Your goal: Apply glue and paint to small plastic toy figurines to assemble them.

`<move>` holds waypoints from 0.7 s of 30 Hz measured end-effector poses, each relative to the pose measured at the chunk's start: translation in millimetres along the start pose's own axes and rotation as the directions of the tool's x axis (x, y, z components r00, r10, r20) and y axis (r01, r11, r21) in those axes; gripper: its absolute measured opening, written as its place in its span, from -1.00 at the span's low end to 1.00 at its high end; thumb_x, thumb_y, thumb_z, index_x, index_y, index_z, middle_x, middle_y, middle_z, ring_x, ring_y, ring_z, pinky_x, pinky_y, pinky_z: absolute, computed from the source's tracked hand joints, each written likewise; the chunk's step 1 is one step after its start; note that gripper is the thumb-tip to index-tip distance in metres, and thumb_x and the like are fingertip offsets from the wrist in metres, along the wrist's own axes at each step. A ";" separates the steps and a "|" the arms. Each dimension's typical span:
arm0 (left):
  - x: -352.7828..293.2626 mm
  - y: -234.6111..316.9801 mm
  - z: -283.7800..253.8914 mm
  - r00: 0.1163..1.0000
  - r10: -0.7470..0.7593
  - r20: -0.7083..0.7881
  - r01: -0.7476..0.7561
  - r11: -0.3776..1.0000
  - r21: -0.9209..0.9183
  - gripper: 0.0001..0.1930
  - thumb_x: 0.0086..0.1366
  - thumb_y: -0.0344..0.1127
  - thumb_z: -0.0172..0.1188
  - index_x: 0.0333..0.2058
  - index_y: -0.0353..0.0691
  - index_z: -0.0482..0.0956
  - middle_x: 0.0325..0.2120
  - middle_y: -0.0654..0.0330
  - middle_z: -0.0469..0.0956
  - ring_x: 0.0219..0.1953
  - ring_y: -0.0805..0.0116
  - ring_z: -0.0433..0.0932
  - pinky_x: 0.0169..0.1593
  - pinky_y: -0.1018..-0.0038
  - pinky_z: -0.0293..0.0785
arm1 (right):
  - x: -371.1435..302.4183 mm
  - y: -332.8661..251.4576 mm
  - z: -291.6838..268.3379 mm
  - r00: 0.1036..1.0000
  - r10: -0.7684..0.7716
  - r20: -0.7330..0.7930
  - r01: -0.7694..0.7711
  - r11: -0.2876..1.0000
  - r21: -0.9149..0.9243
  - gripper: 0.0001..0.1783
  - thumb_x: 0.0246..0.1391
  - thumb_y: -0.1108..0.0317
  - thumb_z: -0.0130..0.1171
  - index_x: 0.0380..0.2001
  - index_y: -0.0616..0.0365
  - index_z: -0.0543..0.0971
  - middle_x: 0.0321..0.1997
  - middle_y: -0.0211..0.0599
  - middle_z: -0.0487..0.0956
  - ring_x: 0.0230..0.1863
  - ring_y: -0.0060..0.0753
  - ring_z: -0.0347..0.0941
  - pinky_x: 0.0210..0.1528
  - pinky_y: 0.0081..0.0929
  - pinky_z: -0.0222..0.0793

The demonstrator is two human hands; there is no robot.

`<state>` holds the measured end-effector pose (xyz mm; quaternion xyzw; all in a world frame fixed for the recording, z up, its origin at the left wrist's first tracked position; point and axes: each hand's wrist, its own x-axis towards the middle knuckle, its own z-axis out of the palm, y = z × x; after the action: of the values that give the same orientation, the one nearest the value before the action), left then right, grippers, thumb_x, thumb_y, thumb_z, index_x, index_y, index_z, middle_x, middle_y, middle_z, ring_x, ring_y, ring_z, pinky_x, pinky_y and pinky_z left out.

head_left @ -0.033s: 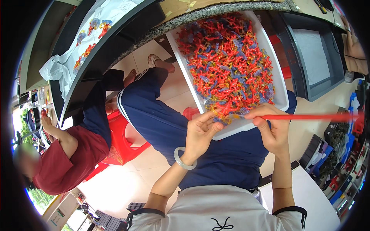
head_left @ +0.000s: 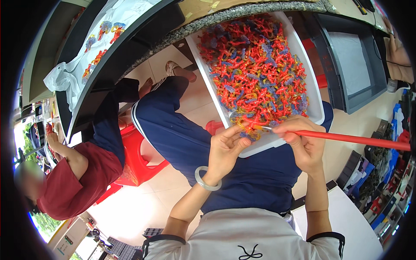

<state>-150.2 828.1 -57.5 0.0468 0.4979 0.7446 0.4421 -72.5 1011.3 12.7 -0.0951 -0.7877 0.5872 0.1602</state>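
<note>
My left hand [head_left: 225,147] pinches a small translucent plastic figure [head_left: 251,133] in red, yellow and blue, near the front edge of a white tray [head_left: 320,113]. The tray rests over my lap, filled with a heap of similar glossy figures [head_left: 260,73]. In my right hand [head_left: 305,145] is a slim paintbrush [head_left: 351,138] with a long red handle that points off to the right. Its pale tip is at the held figure; whether the two touch is too small to tell.
A grey crate [head_left: 367,97] with white paper stands right of the tray. The granite table edge [head_left: 242,12] runs behind it. At left, a black tray [head_left: 125,60] holds white plastic and several figures. Another person [head_left: 82,173] sits at left beside a red stool [head_left: 141,151].
The brush has tilted in my right hand: its handle's far end has swung down toward me. My left hand and the figure have stayed in place.
</note>
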 end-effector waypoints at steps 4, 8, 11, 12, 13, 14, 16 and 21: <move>-0.3 2.5 -1.1 1.000 0.011 -0.020 -0.011 0.999 0.031 -0.51 0.18 -0.43 0.26 0.07 -0.48 0.37 -0.12 0.08 0.54 -0.14 0.43 0.54 -0.06 0.56 0.49 | 9.4 13.0 -1.5 0.992 -0.016 -0.129 -0.023 0.955 -0.296 -0.91 0.06 0.52 0.15 -0.39 0.35 0.58 -0.41 -0.19 0.60 -0.43 -0.42 0.51 -0.36 -0.58 0.39; 0.5 3.1 -4.1 1.000 0.013 -0.025 -0.013 1.000 0.008 -0.51 0.18 -0.42 0.26 0.06 -0.49 0.37 -0.13 0.09 0.54 -0.14 0.44 0.53 -0.07 0.58 0.48 | 7.3 0.5 9.9 0.992 0.083 -0.095 -0.063 0.978 0.197 -0.94 0.03 0.57 0.14 -0.40 0.33 0.58 -0.40 -0.23 0.61 -0.45 -0.42 0.51 -0.39 -0.54 0.40; 0.4 2.8 0.6 0.999 0.030 -0.015 -0.030 1.000 -0.003 -0.52 0.18 -0.43 0.26 0.06 -0.49 0.37 -0.14 0.09 0.54 -0.15 0.44 0.54 -0.05 0.58 0.47 | 18.0 19.1 9.3 0.982 -0.166 -0.087 0.140 0.957 -0.253 -0.93 0.05 0.55 0.15 -0.39 0.31 0.59 -0.42 -0.24 0.60 -0.44 -0.42 0.50 -0.38 -0.56 0.39; 0.8 3.0 2.2 0.999 0.037 -0.016 -0.037 0.999 -0.020 -0.52 0.18 -0.44 0.26 0.06 -0.49 0.38 -0.14 0.10 0.54 -0.16 0.44 0.54 -0.04 0.58 0.47 | 19.3 16.9 3.4 0.987 -0.110 -0.117 0.060 0.928 -0.368 -0.94 0.04 0.55 0.15 -0.40 0.30 0.59 -0.41 -0.22 0.60 -0.43 -0.39 0.51 -0.36 -0.55 0.40; 0.9 2.7 1.0 0.999 0.039 -0.020 -0.040 0.999 -0.019 -0.52 0.18 -0.44 0.26 0.06 -0.49 0.38 -0.14 0.10 0.54 -0.16 0.44 0.54 -0.04 0.58 0.47 | 16.8 15.7 5.4 0.987 -0.112 -0.114 0.063 0.929 -0.366 -0.94 0.04 0.55 0.15 -0.40 0.30 0.59 -0.41 -0.22 0.60 -0.43 -0.39 0.51 -0.36 -0.55 0.40; 0.9 1.7 -1.2 0.999 0.041 -0.028 -0.041 0.999 0.005 -0.52 0.19 -0.44 0.25 0.06 -0.48 0.38 -0.14 0.09 0.55 -0.16 0.43 0.54 -0.03 0.56 0.48 | 11.1 13.0 9.1 0.995 -0.010 -0.102 0.000 0.995 -0.100 -0.94 0.02 0.56 0.15 -0.41 0.30 0.59 -0.41 -0.21 0.60 -0.44 -0.35 0.51 -0.36 -0.53 0.39; 0.4 2.9 -3.9 0.998 0.042 -0.036 -0.041 0.999 0.030 -0.53 0.19 -0.45 0.25 0.06 -0.48 0.38 -0.15 0.09 0.55 -0.16 0.42 0.54 -0.03 0.54 0.49 | 7.9 7.8 14.2 0.998 0.048 0.032 -0.052 0.987 0.152 -0.94 0.01 0.56 0.15 -0.41 0.29 0.59 -0.42 -0.20 0.60 -0.44 -0.32 0.50 -0.38 -0.51 0.38; 2.4 11.5 -8.8 0.996 0.059 -0.061 -0.062 0.996 -0.061 -0.52 0.18 -0.43 0.27 0.05 -0.47 0.39 -0.15 0.07 0.55 -0.15 0.38 0.55 -0.05 0.47 0.51 | 5.9 4.6 11.1 0.987 -0.094 -0.133 0.069 0.982 -0.178 -0.94 0.00 0.57 0.17 -0.40 0.28 0.59 -0.44 -0.21 0.59 -0.46 -0.35 0.49 -0.37 -0.51 0.39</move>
<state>-163.1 822.4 -53.8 0.0258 0.4855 0.7741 0.4056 -82.2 1004.7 6.2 -0.1174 -0.8255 0.5015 0.2307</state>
